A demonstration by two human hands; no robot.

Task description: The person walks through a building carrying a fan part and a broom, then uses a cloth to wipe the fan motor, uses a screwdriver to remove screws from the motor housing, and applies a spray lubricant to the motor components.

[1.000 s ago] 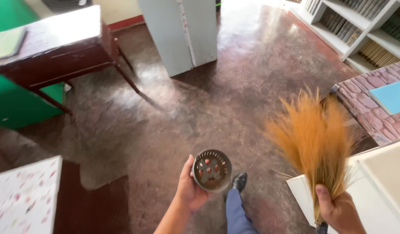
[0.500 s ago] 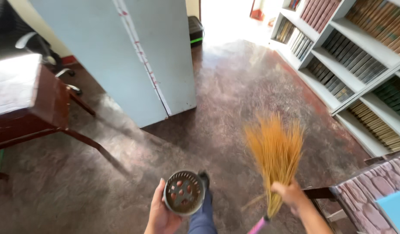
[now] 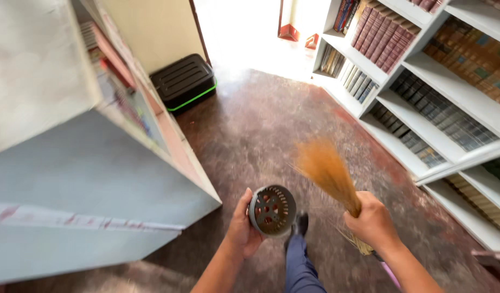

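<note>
As shelves near | left hand [image 3: 243,230] still grips strainer [image 3: 272,210] | right hand [image 3: 372,222] broom [image 3: 328,174], lowered

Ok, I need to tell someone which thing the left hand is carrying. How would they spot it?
Start at the tall grey cabinet on the left; just past its corner, the left hand grips a round dark grey perforated basket. Unlike the orange straw broom beside it, it is small, cup-shaped and full of holes.
</note>
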